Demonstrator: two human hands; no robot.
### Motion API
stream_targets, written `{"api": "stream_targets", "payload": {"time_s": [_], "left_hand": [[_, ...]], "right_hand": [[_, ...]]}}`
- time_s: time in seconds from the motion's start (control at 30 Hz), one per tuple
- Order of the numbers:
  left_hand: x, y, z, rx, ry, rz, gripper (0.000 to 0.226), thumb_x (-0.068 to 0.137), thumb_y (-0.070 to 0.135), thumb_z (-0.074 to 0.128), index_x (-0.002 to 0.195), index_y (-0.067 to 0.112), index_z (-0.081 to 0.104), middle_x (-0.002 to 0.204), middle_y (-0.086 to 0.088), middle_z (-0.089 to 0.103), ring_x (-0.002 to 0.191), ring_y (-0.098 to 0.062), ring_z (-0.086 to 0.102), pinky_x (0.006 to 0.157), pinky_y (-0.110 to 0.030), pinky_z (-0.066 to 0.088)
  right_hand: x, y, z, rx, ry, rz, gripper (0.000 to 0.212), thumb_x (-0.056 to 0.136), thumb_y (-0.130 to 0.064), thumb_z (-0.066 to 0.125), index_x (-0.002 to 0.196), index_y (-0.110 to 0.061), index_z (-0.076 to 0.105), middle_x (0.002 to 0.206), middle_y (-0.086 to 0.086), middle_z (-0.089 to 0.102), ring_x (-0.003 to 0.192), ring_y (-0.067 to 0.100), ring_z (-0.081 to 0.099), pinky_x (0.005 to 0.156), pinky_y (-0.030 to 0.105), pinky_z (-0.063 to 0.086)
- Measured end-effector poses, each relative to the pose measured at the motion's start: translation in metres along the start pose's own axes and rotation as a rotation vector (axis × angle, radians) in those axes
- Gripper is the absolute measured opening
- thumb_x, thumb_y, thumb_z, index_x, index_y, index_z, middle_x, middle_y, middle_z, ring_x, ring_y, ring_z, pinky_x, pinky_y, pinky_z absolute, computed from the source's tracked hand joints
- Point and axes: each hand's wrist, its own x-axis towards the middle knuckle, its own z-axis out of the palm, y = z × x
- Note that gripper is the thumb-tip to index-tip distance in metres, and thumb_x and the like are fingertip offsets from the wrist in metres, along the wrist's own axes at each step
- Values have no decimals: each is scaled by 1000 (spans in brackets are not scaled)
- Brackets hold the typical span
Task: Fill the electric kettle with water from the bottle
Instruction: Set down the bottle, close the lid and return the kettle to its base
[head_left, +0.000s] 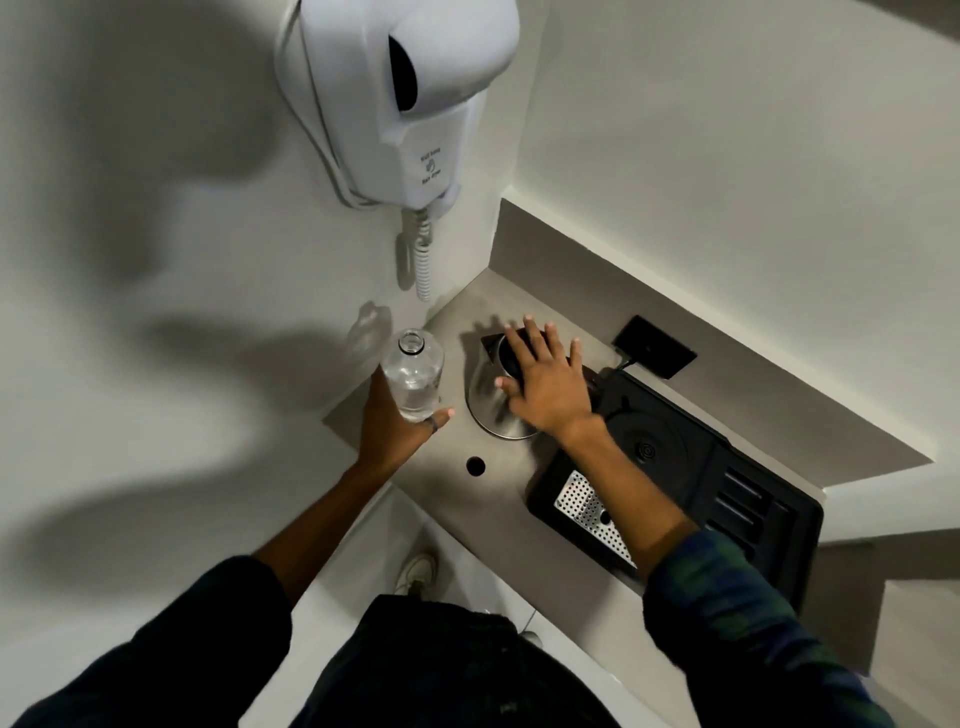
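Left hand (397, 423) grips the uncapped bottle (414, 375) upright near the desk's (498, 514) left edge. Right hand (545, 379), fingers spread, lies flat atop the kettle (485, 402), between bottle and black tray (769, 514); walls hem both sides.

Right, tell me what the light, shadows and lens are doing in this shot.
Head view: large soft shadows spread over the left wall; the bottle casts a faint, light-streaked shadow on the wall behind it; the wide lens bends the counter edges and enlarges the dryer at the top; the right hand over the kettle is slightly blurred; the tray is dark, with little detail.
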Motion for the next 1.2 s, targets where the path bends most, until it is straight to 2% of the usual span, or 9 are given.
{"api": "stream_targets", "payload": {"time_s": [0.13, 0.23, 0.4, 0.57, 0.7, 0.9, 1.0, 1.1, 1.2], "left_hand": [[-24, -12, 9, 79, 36, 14, 100, 67, 19, 95, 149, -1, 41, 146, -20, 51, 138, -32, 48, 119, -43, 39], [-67, -18, 31, 211, 101, -63, 81, 75, 15, 86, 140, -11, 46, 138, -31, 48, 132, -48, 44, 110, -51, 41], [-99, -29, 55, 485, -319, 96, 72, 88, 29, 68, 152, 8, 41, 155, -14, 42, 141, -33, 39, 118, -38, 27], [-70, -9, 69, 853, -476, 346, 69, 100, 35, 53, 162, 24, 25, 156, -11, 38, 141, -31, 38, 120, -40, 28], [-57, -2, 72, 1002, -529, 414, 44, 107, 30, 46, 150, 24, 45, 152, -10, 43, 142, -29, 39, 117, -39, 31], [-64, 32, 57, 676, -315, 529, 40, 108, 41, 45, 142, 25, 59, 131, -5, 59, 120, -27, 56, 105, -37, 43], [-64, 59, 32, 369, -53, 702, 36, 98, 49, 60, 121, 23, 70, 108, 1, 72, 102, -22, 64, 92, -34, 46], [-54, 77, -1, 107, 313, 803, 30, 89, 43, 80, 107, 23, 68, 105, 11, 71, 101, 0, 60, 96, -22, 41], [-35, 82, -28, -55, 550, 591, 29, 87, 41, 84, 106, 21, 72, 113, 13, 73, 108, -3, 66, 97, -25, 49]], "right_hand": [[-34, 2, 39, -17, 239, 47, 69, 109, -50, 39, 170, -31, 13, 180, 6, 8, 166, 38, 0, 129, 68, -6], [-52, 16, 54, -29, 288, 125, 69, 110, -50, 37, 168, -32, 6, 179, 5, 3, 165, 36, -4, 128, 70, -5], [-61, 35, 60, -9, 294, 163, 69, 110, -50, 36, 168, -32, 2, 176, 2, -7, 162, 34, -11, 129, 69, -3], [-54, 30, 57, 44, 234, 171, 70, 111, -52, 32, 170, -32, 2, 178, 5, -10, 161, 34, -19, 131, 65, -3], [-55, 28, 55, 78, 209, 189, 70, 111, -54, 31, 170, -33, -1, 179, 7, -10, 160, 35, -22, 131, 65, -2], [-56, 31, 56, 84, 225, 176, 70, 110, -56, 31, 171, -32, 5, 180, 8, -4, 162, 37, -16, 131, 67, 3], [-55, 30, 57, 85, 225, 170, 73, 108, -60, 28, 171, -31, 6, 180, 9, -2, 163, 40, -13, 131, 66, 2], [-56, 30, 57, 95, 229, 176, 75, 105, -63, 24, 171, -31, 8, 180, 9, -1, 164, 41, -12, 131, 66, 2], [-57, 30, 56, 110, 248, 174, 75, 105, -63, 28, 171, -29, 12, 180, 9, 2, 164, 41, -9, 131, 66, 3]]}}
